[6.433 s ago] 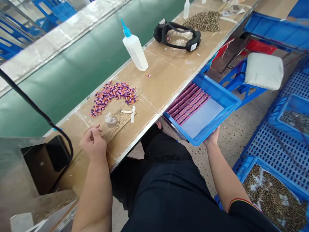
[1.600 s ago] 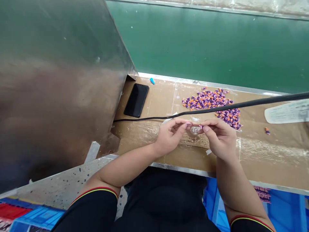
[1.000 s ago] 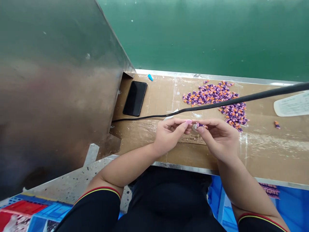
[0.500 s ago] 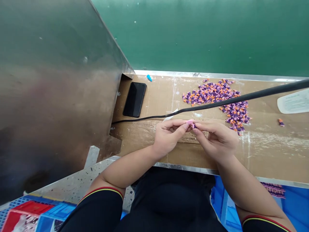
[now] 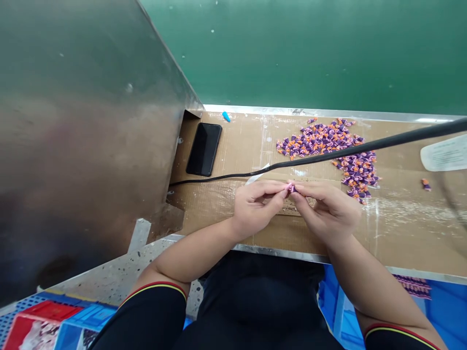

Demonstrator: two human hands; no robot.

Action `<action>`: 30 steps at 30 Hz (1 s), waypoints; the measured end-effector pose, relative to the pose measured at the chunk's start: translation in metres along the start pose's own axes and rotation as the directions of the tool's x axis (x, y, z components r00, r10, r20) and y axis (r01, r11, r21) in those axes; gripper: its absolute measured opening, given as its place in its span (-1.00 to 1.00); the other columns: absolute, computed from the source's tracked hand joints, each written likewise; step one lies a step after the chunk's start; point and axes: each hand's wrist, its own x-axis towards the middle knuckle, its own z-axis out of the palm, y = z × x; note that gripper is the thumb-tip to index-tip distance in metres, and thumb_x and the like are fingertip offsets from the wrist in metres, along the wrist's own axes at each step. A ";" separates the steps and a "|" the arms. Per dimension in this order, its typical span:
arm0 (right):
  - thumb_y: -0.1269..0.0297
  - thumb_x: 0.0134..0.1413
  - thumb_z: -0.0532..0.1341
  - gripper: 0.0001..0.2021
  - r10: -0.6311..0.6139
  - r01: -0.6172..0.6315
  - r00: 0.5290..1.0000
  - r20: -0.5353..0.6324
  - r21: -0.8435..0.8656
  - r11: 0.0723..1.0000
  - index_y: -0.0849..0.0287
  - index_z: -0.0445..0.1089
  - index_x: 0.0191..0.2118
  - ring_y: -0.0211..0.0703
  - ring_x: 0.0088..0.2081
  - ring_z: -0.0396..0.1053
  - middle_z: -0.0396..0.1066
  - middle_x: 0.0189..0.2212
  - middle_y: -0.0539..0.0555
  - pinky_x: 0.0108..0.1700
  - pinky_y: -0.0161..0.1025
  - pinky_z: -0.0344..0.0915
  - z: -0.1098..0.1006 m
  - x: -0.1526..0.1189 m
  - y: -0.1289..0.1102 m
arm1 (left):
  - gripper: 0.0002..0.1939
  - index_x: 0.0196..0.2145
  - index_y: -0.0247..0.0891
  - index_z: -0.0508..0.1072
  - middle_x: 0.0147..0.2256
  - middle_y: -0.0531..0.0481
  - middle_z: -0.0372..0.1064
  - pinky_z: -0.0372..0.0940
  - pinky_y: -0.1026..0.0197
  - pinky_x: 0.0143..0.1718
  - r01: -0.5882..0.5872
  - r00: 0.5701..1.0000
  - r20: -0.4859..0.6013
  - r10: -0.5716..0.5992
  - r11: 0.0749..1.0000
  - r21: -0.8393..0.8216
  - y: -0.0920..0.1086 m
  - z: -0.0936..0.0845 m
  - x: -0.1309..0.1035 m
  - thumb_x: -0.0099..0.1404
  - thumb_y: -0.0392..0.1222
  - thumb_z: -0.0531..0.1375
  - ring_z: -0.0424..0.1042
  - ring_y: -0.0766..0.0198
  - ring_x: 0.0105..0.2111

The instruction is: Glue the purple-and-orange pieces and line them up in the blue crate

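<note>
My left hand (image 5: 258, 204) and my right hand (image 5: 326, 210) meet fingertip to fingertip just above the cardboard-covered bench. Between the left thumb and forefinger is a small pink piece (image 5: 289, 186), mostly covered by the fingers. My right thumb and forefinger pinch a small purple figure (image 5: 293, 189) with pink trim, which touches the pink piece. Beyond my right hand lies a pile of small purple, orange and pink figures (image 5: 321, 139), spreading toward the right fingers.
A black cable (image 5: 280, 166) crosses above the bench and in front of the pile. To the left are a phone (image 5: 204, 148), a blue cap-like piece (image 5: 226, 116) and a metal panel (image 5: 91, 136). One loose figure (image 5: 425, 184) lies right, near a white labelled container (image 5: 445, 154).
My left fingertips have closed further over the pink piece, so less of it shows. My right hand keeps its pinch almost in place. A dark blur now shows at the right edge.
</note>
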 end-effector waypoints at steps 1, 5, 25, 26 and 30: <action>0.44 0.28 0.44 -0.78 -0.013 0.013 1.000 -0.007 -0.010 1.000 -0.11 0.64 -0.11 0.00 -0.20 0.74 0.74 -0.18 -0.01 -0.17 -0.09 0.74 0.000 0.000 -0.001 | -0.91 -0.17 -0.11 0.75 -0.18 -0.08 0.72 0.65 0.17 -0.07 -0.030 1.000 0.008 0.030 0.999 0.036 -0.001 -0.001 0.000 0.44 -0.18 0.39 0.73 0.17 -0.17; 0.47 0.26 0.45 -0.75 -0.081 0.081 0.997 0.007 -0.049 0.996 -0.09 0.63 -0.09 -0.02 -0.19 0.74 0.75 -0.17 -0.01 -0.17 -0.14 0.74 0.000 0.003 -0.002 | -0.85 -0.11 -0.13 0.74 -0.17 -0.06 0.72 0.65 0.21 -0.07 -0.175 0.985 0.012 0.175 0.978 0.109 -0.004 -0.002 0.000 0.43 -0.30 0.37 0.74 0.19 -0.18; 0.41 0.34 0.43 -0.82 -0.087 0.085 0.996 -0.024 -0.054 0.995 -0.01 0.64 -0.03 -0.05 -0.10 0.74 0.74 -0.11 0.05 -0.05 -0.14 0.70 0.000 -0.001 0.011 | -0.67 0.08 0.01 0.69 -0.02 -0.04 0.70 0.64 0.14 0.09 -0.183 0.981 0.061 0.182 0.983 0.017 -0.010 0.000 0.001 0.48 -0.36 0.34 0.70 0.21 0.00; 0.41 0.34 0.43 -0.82 -0.086 0.085 0.996 -0.020 -0.049 0.995 -0.01 0.64 -0.03 -0.05 -0.10 0.73 0.74 -0.11 0.05 -0.04 -0.13 0.70 -0.001 0.000 0.013 | -0.67 0.09 0.01 0.69 -0.01 -0.05 0.69 0.64 0.14 0.09 -0.191 0.980 0.069 0.188 0.981 0.027 -0.010 -0.001 0.001 0.48 -0.36 0.33 0.70 0.21 0.00; 0.39 0.32 0.43 -0.85 -0.044 0.044 0.999 0.006 -0.007 0.999 0.00 0.66 -0.07 -0.10 -0.17 0.72 0.74 -0.17 0.03 -0.08 -0.17 0.67 -0.002 0.003 0.017 | -0.65 0.17 -0.05 0.65 0.05 -0.12 0.67 0.63 0.13 0.12 -0.254 0.961 0.141 0.239 0.962 0.102 -0.010 -0.003 0.001 0.52 -0.32 0.30 0.69 0.19 0.03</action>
